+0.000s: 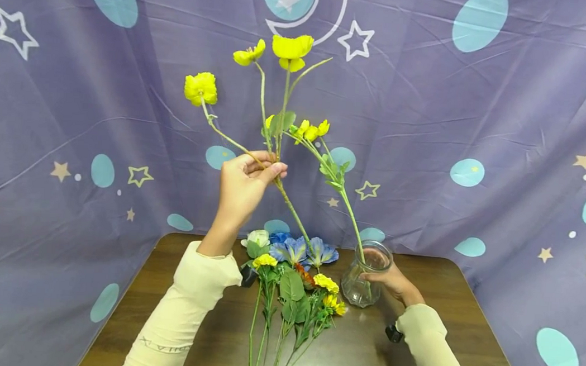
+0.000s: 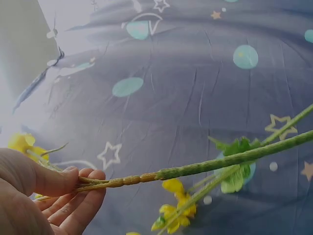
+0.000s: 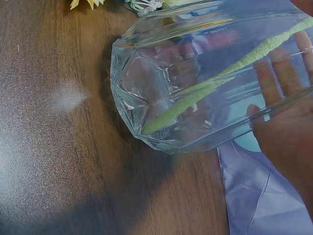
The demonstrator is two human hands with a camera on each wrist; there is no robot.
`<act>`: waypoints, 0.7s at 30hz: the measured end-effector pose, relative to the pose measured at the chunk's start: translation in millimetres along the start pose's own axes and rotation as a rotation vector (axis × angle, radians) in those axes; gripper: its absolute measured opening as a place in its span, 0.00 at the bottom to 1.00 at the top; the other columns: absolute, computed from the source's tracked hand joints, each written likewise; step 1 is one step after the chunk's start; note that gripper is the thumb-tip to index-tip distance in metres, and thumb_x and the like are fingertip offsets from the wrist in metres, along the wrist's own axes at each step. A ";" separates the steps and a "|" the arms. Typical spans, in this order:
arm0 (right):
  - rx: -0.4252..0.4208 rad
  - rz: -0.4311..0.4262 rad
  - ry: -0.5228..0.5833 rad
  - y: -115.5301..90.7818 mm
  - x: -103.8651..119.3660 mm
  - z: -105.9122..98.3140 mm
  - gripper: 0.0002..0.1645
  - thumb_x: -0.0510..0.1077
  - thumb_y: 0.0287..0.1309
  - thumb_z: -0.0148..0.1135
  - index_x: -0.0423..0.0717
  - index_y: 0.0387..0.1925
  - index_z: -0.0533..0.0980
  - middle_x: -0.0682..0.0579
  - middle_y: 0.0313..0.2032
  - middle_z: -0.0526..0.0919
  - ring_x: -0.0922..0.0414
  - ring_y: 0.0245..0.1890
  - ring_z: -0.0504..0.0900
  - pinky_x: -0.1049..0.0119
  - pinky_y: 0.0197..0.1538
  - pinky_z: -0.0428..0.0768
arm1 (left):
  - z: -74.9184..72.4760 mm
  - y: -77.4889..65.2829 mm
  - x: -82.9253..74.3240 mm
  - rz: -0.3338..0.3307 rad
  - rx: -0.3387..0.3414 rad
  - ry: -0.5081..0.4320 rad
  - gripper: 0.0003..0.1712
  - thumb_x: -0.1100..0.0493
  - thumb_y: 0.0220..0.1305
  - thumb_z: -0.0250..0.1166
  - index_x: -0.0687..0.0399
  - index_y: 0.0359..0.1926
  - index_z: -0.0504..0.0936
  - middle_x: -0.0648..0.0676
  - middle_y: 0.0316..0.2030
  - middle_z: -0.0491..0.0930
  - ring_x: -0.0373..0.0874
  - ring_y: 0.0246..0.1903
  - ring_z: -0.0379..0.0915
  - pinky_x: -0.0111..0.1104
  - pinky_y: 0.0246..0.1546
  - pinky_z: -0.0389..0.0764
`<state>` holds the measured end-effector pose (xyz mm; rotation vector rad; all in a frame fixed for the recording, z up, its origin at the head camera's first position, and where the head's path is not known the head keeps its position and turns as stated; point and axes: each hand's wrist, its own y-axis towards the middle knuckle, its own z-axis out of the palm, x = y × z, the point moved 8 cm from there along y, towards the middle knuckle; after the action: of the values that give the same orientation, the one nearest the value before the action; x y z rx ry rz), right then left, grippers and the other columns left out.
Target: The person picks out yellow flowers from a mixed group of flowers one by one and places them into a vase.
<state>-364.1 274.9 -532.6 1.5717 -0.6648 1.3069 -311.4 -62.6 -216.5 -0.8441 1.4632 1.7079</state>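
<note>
My left hand point(image 1: 247, 183) pinches the branching stem of a tall yellow flower point(image 1: 292, 47) between thumb and fingers, its blooms raised above the table. In the left wrist view the stem point(image 2: 195, 167) runs from the fingertips to the right. My right hand point(image 1: 393, 278) is curled round a clear glass vase point(image 1: 359, 288), which stands on the table. Inside leans another yellow flower point(image 1: 311, 131), its green stem point(image 3: 190, 100) reaching the vase's bottom in the right wrist view. The held stem's lower end passes in front of the blue flowers, left of the vase.
Several flowers lie on the brown wooden table point(image 1: 363, 349) left of the vase: blue flowers point(image 1: 291, 251), a white one point(image 1: 257, 238), a yellow one point(image 1: 326, 283) and green leaves point(image 1: 291, 286). A purple patterned curtain point(image 1: 404, 100) hangs behind the table's back edge.
</note>
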 end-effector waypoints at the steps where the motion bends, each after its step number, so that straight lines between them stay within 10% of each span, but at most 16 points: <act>1: 0.002 -0.001 0.001 0.3 0.4 0.2 0.37 0.19 0.48 0.66 0.19 0.61 0.65 0.55 0.53 0.82 0.58 0.52 0.81 0.69 0.57 0.79 | 4.0 1.4 -1.0 0.002 0.003 -0.015 0.09 0.77 0.63 0.67 0.81 0.43 0.80 0.70 0.35 0.86 0.42 0.29 0.87 0.38 0.41 0.88; 21: 0.022 -0.018 0.022 0.0 -1.7 -1.2 0.35 0.24 0.49 0.70 0.32 0.61 0.72 0.52 0.54 0.82 0.59 0.52 0.82 0.68 0.57 0.80 | 69.5 21.4 9.5 0.027 0.070 -0.163 0.11 0.78 0.62 0.67 0.84 0.44 0.80 0.76 0.37 0.84 0.41 0.29 0.86 0.38 0.39 0.88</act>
<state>-365.0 275.7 -534.3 1.5761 -0.6229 1.3201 -336.3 5.2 -203.7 -0.6349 1.4203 1.6938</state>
